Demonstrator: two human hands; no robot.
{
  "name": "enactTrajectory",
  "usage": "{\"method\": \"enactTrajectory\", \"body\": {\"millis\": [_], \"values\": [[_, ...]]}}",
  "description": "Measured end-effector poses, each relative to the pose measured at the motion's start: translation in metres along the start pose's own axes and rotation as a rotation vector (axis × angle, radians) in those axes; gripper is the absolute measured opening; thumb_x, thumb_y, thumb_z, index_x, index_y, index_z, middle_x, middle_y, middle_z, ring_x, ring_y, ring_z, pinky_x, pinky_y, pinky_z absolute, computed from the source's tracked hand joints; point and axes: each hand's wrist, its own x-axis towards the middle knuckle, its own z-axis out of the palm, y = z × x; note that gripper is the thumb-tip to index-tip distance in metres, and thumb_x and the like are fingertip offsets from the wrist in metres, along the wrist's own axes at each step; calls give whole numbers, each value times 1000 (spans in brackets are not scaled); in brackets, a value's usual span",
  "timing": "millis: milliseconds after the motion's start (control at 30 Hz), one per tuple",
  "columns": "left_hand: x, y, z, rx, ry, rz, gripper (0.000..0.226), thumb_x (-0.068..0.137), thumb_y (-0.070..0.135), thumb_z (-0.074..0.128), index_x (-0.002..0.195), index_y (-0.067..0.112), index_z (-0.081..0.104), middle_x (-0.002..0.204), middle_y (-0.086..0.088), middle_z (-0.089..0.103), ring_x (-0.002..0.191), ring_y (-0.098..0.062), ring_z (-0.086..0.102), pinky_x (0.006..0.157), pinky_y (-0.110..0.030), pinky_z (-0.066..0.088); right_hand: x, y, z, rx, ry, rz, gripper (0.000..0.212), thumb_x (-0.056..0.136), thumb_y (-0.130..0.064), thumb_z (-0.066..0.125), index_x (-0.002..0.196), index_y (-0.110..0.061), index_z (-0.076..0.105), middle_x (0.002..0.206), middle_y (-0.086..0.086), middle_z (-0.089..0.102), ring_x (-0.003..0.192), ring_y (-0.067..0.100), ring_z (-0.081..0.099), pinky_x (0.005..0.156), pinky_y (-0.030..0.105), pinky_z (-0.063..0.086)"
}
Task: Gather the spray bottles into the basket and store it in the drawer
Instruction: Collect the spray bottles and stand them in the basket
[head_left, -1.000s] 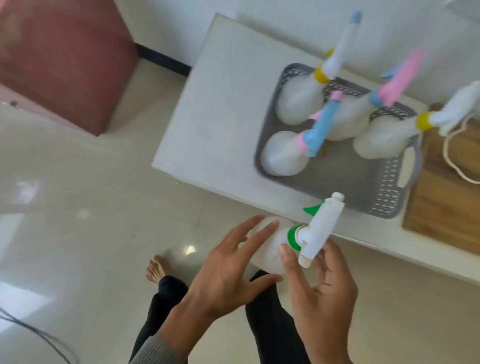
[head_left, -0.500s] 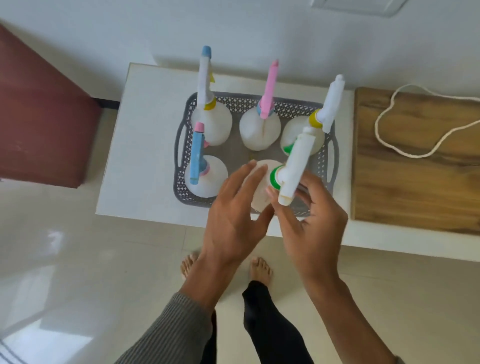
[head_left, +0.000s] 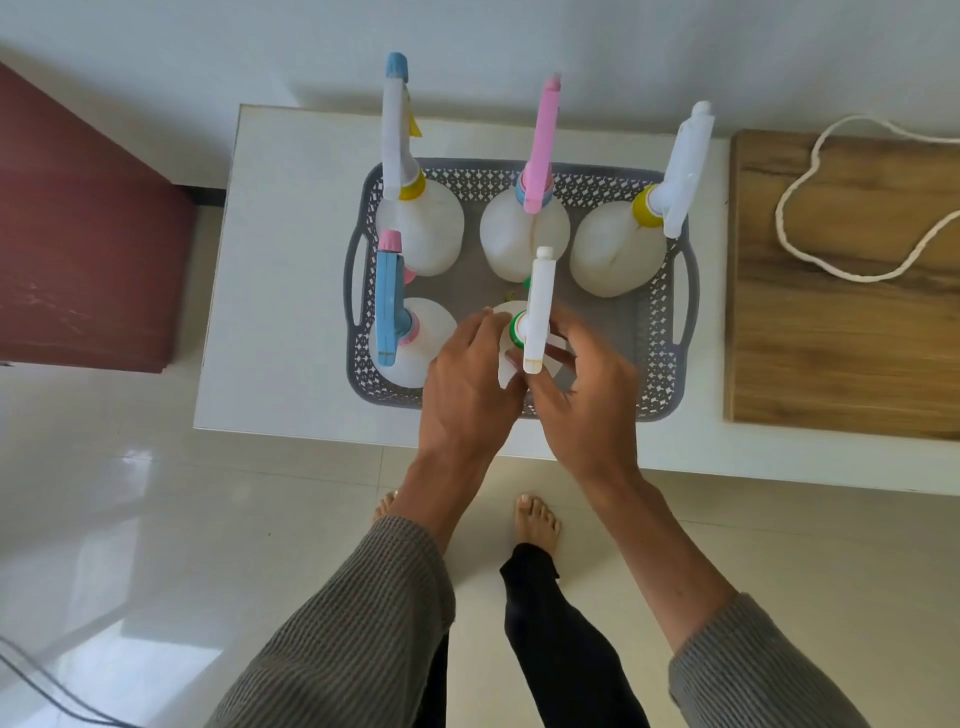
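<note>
Both hands, left hand (head_left: 470, 384) and right hand (head_left: 582, 395), clamped on green-collared bottle (head_left: 537, 312): lower it straight into basket (head_left: 660, 358) front-middle slot, nozzle clear of pink-trigger bottle (head_left: 524, 234) behind.

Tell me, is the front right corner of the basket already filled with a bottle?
No, that corner of the grey basket is bare; five bottles occupy the other spots.

Both hands (head_left: 524, 395) hide most of the green-collared bottle's (head_left: 537, 312) body

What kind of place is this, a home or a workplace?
Probably a room in a home: a glossy tiled floor, a low white table against a plain wall, and the person standing barefoot.
</note>
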Motion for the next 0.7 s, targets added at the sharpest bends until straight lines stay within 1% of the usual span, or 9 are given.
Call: {"method": "enactTrajectory", "body": {"millis": [133, 233, 300, 333, 400, 467, 533, 600, 700], "values": [[0, -4, 3, -20, 14, -14, 47, 77, 11, 82, 119, 5, 63, 116, -12, 69, 96, -32, 68, 75, -46, 60, 1, 4, 2, -25, -8, 4, 42, 91, -15, 74, 130, -5, 61, 122, 7, 71, 110, 19, 68, 96, 34, 57], [0, -6, 1, -43, -12, -18, 49, 79, 12, 81, 123, 7, 60, 120, -12, 67, 98, -33, 67, 76, -45, 60, 0, 4, 5, -33, 6, 14, 43, 90, -16, 74, 130, -7, 61, 121, 4, 70, 110, 17, 68, 96, 34, 57], [-2, -7, 0, -71, -42, -25, 53, 80, 12, 80, 128, 7, 57, 127, -13, 64, 107, -34, 64, 82, -46, 59, -1, 4, 7, -43, 4, 10, 44, 90, -15, 74, 131, -7, 61, 122, 3, 70, 112, 16, 67, 96, 34, 57], [-3, -7, -1, -85, -49, -26, 56, 80, 11, 79, 130, 7, 56, 133, -15, 60, 117, -35, 61, 91, -44, 56, -2, 3, 8, -51, 0, 15, 46, 90, -16, 75, 132, -6, 60, 124, 4, 69, 114, 16, 66, 97, 34, 56], [-8, -8, -5, -124, -36, -27, 63, 79, 5, 79, 136, 2, 51, 146, -19, 49, 133, -32, 50, 100, -24, 44, -6, 1, 10, -65, 9, 52, 54, 88, -22, 76, 136, -6, 56, 131, 5, 66, 120, 18, 62, 99, 33, 54], [-17, -10, -11, -155, 13, -25, 65, 78, 2, 79, 136, -2, 50, 148, -23, 45, 131, -24, 48, 99, -5, 33, -13, -1, 11, -89, 58, 90, 61, 86, -26, 77, 138, -5, 52, 137, 6, 62, 126, 19, 57, 101, 34, 53], [-31, -11, -16, -174, 39, -12, 60, 80, 5, 79, 134, -3, 53, 145, -23, 49, 126, -18, 50, 98, 5, 24, -26, -4, 13, -135, 123, 95, 61, 87, -24, 77, 138, -3, 51, 140, 8, 58, 129, 20, 53, 101, 41, 52], [-47, -14, -20, -189, 31, -1, 56, 83, 13, 77, 133, 0, 55, 143, -17, 52, 130, -21, 52, 100, 6, 24, -41, -7, 16, -186, 187, 89, 57, 88, -21, 76, 136, -1, 52, 139, 11, 56, 130, 22, 52, 99, 45, 53], [-76, -27, -29, -159, -8, 42, 49, 89, 26, 71, 133, 10, 56, 145, -7, 52, 133, -17, 51, 98, -4, 36, -70, -13, 24, -252, 203, 52, 44, 90, -17, 72, 129, -1, 57, 135, 14, 58, 126, 26, 54, 98, 47, 53]]}}
